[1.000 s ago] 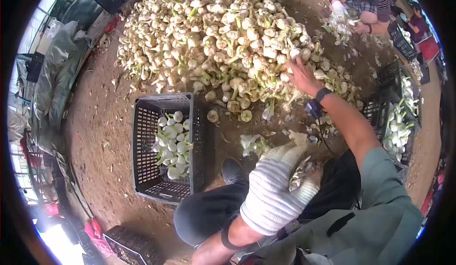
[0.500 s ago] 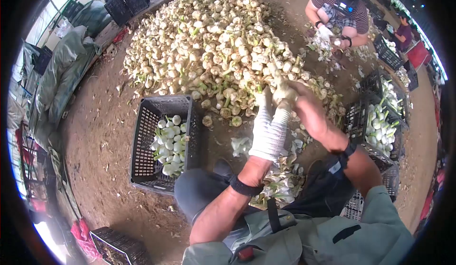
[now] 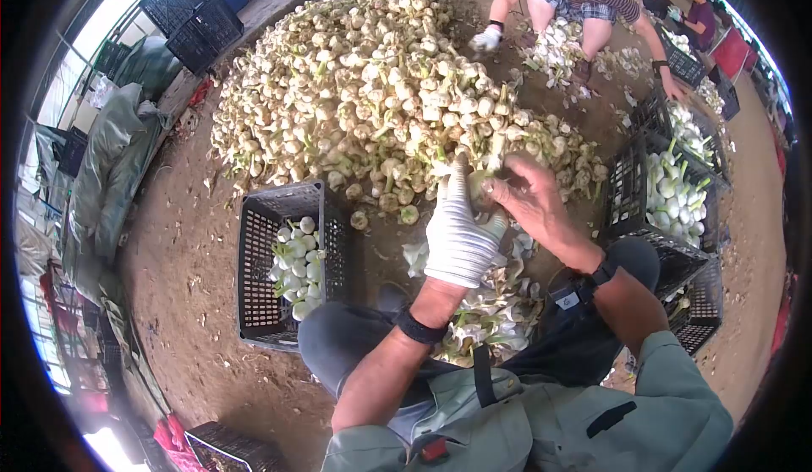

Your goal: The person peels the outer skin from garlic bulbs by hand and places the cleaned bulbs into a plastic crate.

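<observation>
My left hand [image 3: 461, 239], in a white knitted glove, is closed around a garlic bulb [image 3: 480, 188] in front of my knees. The bare right hand [image 3: 540, 208] bends over the same bulb from the right, thumb and fingers pinching at its side. The fingers partly cover the bulb. Just beyond my hands rises a large heap of unpeeled garlic [image 3: 364, 91] with stubs of stem. Below them, between my legs, lie loose garlic skins [image 3: 495, 320]. To the left, a black plastic crate [image 3: 254, 269] holds cleaned white bulbs [image 3: 296, 265].
On my right stand black crates [image 3: 624, 189] of cleaned garlic [image 3: 675, 197]. A co-worker [image 3: 584, 2] crouches beyond the heap, with skins [image 3: 558, 53] on the ground. Another person [image 3: 700, 19] sits farther right. Folded sheeting [image 3: 106, 167] lies along the left side.
My hands have shifted slightly left and down with the bulb, and the right fingers now pinch its side. The co-worker's hands have parted, one toward the heap, the other toward a crate.
</observation>
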